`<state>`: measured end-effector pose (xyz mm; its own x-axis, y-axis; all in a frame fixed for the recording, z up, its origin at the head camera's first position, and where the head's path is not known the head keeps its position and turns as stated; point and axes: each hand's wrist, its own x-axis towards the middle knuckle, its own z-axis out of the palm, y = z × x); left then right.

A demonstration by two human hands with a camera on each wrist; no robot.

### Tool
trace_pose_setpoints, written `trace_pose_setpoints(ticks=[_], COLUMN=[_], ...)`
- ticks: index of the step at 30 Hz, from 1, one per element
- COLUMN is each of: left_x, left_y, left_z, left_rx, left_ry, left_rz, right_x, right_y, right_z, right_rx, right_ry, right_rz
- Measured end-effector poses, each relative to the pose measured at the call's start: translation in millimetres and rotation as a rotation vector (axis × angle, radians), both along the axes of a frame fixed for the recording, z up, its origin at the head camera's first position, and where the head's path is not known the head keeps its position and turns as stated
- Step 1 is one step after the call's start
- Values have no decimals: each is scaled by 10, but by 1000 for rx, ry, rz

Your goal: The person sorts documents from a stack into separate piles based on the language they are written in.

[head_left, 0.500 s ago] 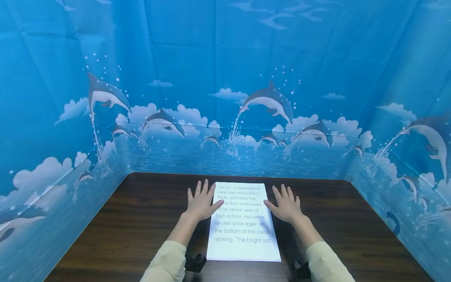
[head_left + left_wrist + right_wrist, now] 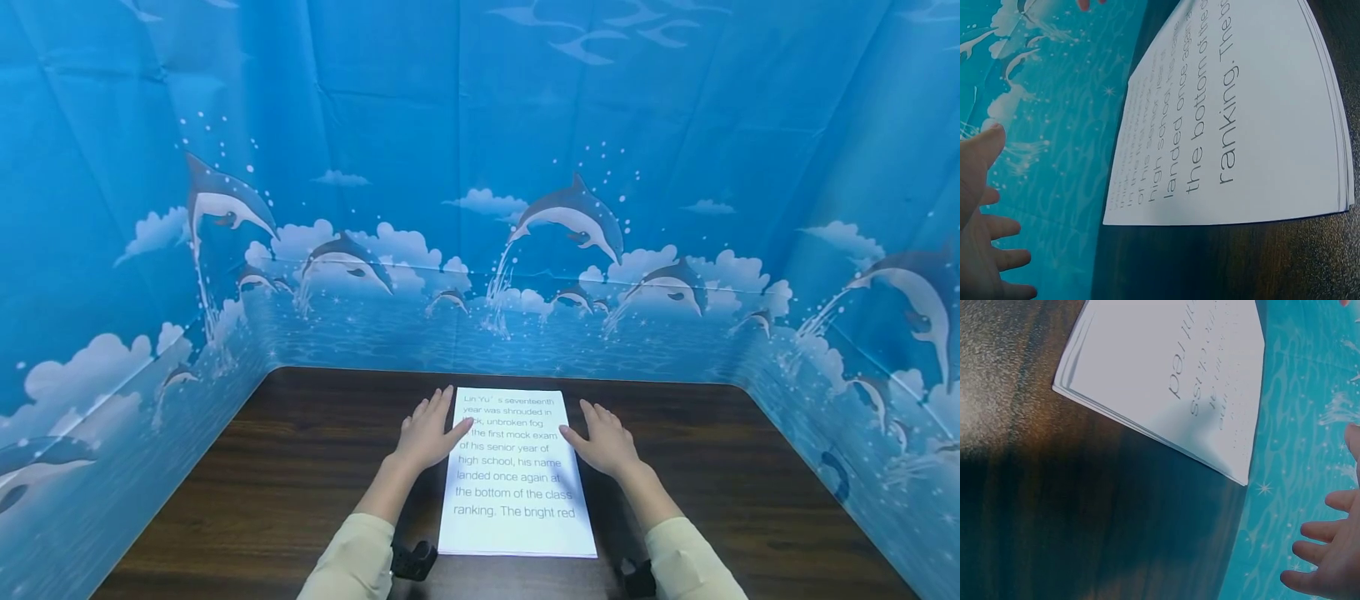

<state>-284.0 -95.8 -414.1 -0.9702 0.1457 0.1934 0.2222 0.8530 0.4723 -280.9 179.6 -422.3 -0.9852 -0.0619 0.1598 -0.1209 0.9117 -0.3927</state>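
Note:
A stack of white printed paper lies on the dark wooden table, its large text facing me. To its left my left hand has its fingers extended, the thumb reaching over the sheet's left edge in the head view. On the other side my right hand mirrors it, thumb at the right edge. Both wrist views show the left hand and the right hand with fingers spread and apart from the paper, holding nothing. The stack shows several layered sheets at its near edge.
The dark wood table extends to both sides of the paper. A blue cloth backdrop printed with dolphins and clouds encloses the table at the back and sides. Black wrist devices sit under the sleeves.
Both hands have turned slightly, and their spread fingers have drawn closer together in the head view. The paper stays essentially where it was.

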Motion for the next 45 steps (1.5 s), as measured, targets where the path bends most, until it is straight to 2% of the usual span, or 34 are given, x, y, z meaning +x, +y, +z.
trace_pose_setpoints(ticks=[3,7,10,14,16,19,21,23,26,27,28,34,35,37,40,42,45], left_x=[-11,-29,-38,-45,-47,-57,-59,-63,-66,-68,-71,-99,-103,-115,-177,-284,-473], left_y=[-15,-23,-20,-14,-12,-13,-15,-15,-10,-8,-6,-5,-5,-2,-3,-24,-66], left_z=[-24,-51,-66,-97,-114,-148,-162,-175,-186,-193,-204,-299,-311,-337,-413,-556,-844], left_rx=[28,73,125,202,238,273,282,293,332,350,366,456,472,508,547,525,537], left_ry=[-6,-13,-40,-82,-94,-102,-111,-119,-146,-154,-164,-229,-238,-251,-257,-267,-279], left_rz=[2,-6,-8,-2,3,9,17,25,37,39,43,96,107,127,152,174,190], right_x=[-5,-21,-31,-73,-239,-265,-383,-386,-618,-634,-582,-554,-606,-598,-581,-558,-510], right_y=[3,11,23,48,135,145,217,210,312,309,298,277,283,283,276,265,239], right_z=[-27,-55,-81,-164,-408,-463,-638,-644,-972,-998,-947,-979,-1053,-1067,-1062,-1034,-980], right_rx=[-48,-183,-279,-353,-362,-403,-390,-405,-415,-441,-484,-655,-666,-696,-745,-777,-838], right_ry=[-27,-70,-96,-114,-106,-126,-132,-157,-165,-173,-172,-263,-283,-298,-305,-308,-321], right_rz=[-10,-23,-33,-63,-74,-92,-82,-95,-117,-131,-108,-150,-189,-210,-237,-249,-255])
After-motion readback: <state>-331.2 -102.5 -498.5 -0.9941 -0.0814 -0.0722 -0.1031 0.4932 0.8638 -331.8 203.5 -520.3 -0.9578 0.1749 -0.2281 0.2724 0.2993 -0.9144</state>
